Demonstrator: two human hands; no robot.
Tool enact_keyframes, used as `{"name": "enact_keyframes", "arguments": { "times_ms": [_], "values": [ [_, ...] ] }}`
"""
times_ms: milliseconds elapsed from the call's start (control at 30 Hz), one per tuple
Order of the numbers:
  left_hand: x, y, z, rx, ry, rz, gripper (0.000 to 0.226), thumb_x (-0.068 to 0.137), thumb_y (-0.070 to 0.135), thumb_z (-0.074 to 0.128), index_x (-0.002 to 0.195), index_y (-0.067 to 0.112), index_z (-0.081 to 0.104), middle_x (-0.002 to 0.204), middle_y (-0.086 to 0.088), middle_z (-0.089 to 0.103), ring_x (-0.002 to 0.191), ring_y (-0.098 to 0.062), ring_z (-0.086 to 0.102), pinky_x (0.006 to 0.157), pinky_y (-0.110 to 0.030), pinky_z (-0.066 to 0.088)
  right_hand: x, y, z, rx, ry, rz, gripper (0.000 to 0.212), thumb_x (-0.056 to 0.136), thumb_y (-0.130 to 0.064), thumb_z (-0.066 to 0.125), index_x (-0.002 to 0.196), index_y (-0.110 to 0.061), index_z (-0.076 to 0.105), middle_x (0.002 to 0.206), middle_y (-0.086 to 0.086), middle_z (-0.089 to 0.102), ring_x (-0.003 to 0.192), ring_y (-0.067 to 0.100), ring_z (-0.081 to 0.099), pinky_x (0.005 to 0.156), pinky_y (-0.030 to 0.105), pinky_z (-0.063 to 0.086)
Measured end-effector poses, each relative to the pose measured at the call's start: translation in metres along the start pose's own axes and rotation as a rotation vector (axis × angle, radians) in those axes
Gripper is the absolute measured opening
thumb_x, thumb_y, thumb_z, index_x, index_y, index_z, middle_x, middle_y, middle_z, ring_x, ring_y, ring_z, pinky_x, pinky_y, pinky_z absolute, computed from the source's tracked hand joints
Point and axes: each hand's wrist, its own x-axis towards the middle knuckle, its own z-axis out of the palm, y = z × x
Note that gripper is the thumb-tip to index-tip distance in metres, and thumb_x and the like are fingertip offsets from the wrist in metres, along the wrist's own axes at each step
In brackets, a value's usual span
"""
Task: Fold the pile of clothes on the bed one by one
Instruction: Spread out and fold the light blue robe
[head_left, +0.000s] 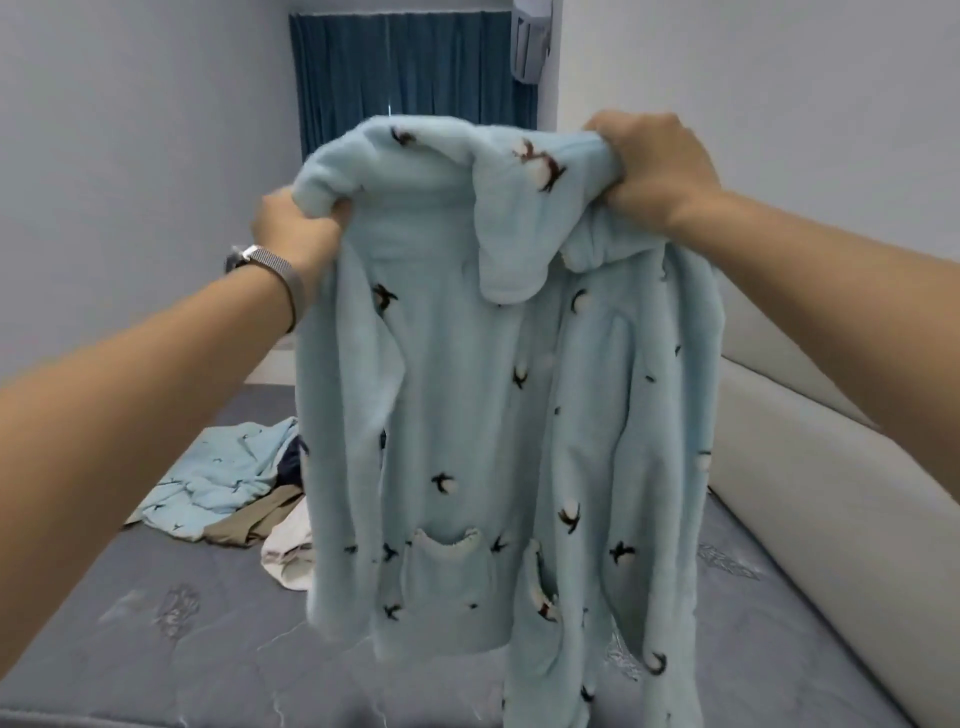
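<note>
Hands (291, 223) (654, 166) grip unlabelled fleece top (467, 415) aloft

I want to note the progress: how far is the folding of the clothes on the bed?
Done: no folded garment shows. In hand: left hand and right hand grip the light blue fleece top at its shoulders, hanging open above the mattress. Left: this top and the crumpled pile behind.
</note>
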Motion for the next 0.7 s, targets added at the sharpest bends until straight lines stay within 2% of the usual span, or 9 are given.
{"name": "enact_keyframes", "arguments": {
  "times_ms": [133,267,333,467,600,700],
  "values": [
    [0.022,0.0,0.008,0.041,0.048,0.021,0.02,0.069,0.046,0.059,0.067,0.027,0.06,0.077,0.007,0.059,0.075,-0.01,0.053,0.074,-0.035,0.053,0.023,0.002,0.007,-0.025,0.053,-0.046,0.038,0.083,-0.006,0.053,0.119,-0.019,0.055,0.112,0.016,0.06,0.1,0.037,0.056,0.078,0.039,0.043],
    [0.041,-0.036,0.038,0.078,-0.014,-0.021,0.015,0.074,0.04,0.061,0.076,0.025,0.063,0.076,0.01,0.058,0.074,-0.009,0.052,0.067,-0.027,0.047,0.041,0.02,0.057,-0.006,-0.094,-0.088,0.037,0.082,-0.006,0.053,0.116,-0.019,0.056,0.111,0.015,0.06,0.1,0.035,0.056,0.077,0.038,0.042],
    [0.052,-0.066,0.062,0.093,-0.03,-0.043,0.012,0.078,0.037,0.062,0.077,0.025,0.063,0.077,0.009,0.059,0.075,-0.01,0.054,0.067,-0.028,0.048,0.048,0.033,0.093,0.002,-0.147,-0.102,0.036,0.082,-0.006,0.054,0.115,-0.018,0.057,0.11,0.013,0.061,0.1,0.034,0.056,0.078,0.04,0.045],
    [0.068,-0.149,0.123,0.15,-0.086,-0.104,0.02,0.081,0.036,0.062,0.087,0.018,0.067,0.081,0.002,0.063,0.075,-0.015,0.057,0.07,-0.034,0.052,0.059,0.071,0.19,0.005,-0.276,-0.125,0.033,0.082,-0.009,0.056,0.112,-0.019,0.059,0.105,0.01,0.063,0.095,0.033,0.057,0.081,0.046,0.049],
    [0.055,-0.257,0.191,0.242,-0.19,-0.232,0.02,0.082,0.038,0.065,0.083,0.018,0.065,0.09,-0.009,0.068,0.087,-0.03,0.065,0.076,-0.04,0.053,0.047,0.111,0.318,-0.04,-0.508,-0.083,0.028,0.084,-0.019,0.06,0.111,-0.02,0.057,0.102,0.008,0.062,0.093,0.032,0.058,0.08,0.043,0.05],
    [0.026,-0.336,0.239,0.482,-0.271,-0.3,0.031,0.088,0.04,0.06,0.096,0.011,0.067,0.102,-0.016,0.068,0.097,-0.036,0.062,0.071,-0.033,0.043,0.005,0.132,0.425,-0.098,-0.627,-0.001,0.019,0.087,-0.019,0.056,0.104,-0.016,0.049,0.105,0.012,0.06,0.093,0.033,0.058,0.082,0.042,0.049]
  ]
}}
